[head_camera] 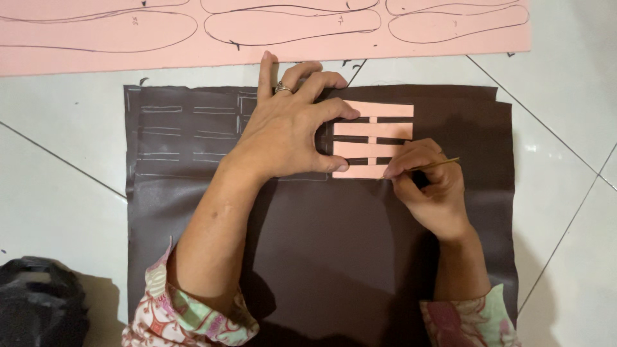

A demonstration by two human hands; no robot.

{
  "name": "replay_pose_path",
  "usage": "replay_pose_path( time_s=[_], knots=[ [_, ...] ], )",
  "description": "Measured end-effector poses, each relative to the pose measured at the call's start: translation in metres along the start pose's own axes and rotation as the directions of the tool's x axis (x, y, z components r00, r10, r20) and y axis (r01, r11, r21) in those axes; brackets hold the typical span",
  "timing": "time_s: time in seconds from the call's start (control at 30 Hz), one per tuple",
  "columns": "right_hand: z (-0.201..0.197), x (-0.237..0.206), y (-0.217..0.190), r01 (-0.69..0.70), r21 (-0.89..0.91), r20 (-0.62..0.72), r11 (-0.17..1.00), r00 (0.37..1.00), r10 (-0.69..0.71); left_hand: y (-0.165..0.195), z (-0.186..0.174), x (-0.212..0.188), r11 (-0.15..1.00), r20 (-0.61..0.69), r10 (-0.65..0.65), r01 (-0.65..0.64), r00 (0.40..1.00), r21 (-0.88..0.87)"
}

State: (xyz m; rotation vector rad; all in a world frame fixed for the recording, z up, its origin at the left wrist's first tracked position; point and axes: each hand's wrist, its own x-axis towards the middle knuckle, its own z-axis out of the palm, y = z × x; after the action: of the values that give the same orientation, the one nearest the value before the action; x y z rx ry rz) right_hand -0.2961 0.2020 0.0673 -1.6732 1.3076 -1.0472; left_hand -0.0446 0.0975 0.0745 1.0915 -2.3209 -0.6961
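A dark brown sheet of material [308, 257] lies flat on the tiled floor. On its upper middle sits a small pink card template [385, 130] with slots cut in it. My left hand [289, 132], a ring on one finger, presses the template's left edge down with spread fingers. My right hand [427, 186] grips a thin yellowish marking stick [430, 166], its tip touching the template's lower right edge. Pale traced outlines of the same shape [180, 135] show on the sheet to the left.
A large pink sheet [270, 38] drawn with long sole-like outlines lies across the top. A black crumpled object [38, 302] sits at the bottom left. White floor tiles [565, 128] with dark grout lines surround the sheet.
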Motion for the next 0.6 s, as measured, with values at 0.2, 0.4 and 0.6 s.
replay_pose_path(
  time_s=[0.2,0.4,0.6],
  knots=[
    [-0.005,0.002,0.002,0.002,0.0,0.005,1.0,1.0,-0.002,-0.001,0.0,0.0,1.0,-0.01,0.011,-0.012,1.0,-0.007],
    [-0.012,0.003,0.003,0.001,-0.014,0.037,1.0,0.999,0.0,-0.002,0.001,-0.001,1.0,-0.015,0.022,-0.022,1.0,-0.014],
    [-0.013,0.004,0.004,0.031,-0.048,0.032,0.998,0.999,-0.029,-0.002,0.001,0.0,1.0,-0.025,0.026,-0.027,0.999,-0.01]
  ],
)
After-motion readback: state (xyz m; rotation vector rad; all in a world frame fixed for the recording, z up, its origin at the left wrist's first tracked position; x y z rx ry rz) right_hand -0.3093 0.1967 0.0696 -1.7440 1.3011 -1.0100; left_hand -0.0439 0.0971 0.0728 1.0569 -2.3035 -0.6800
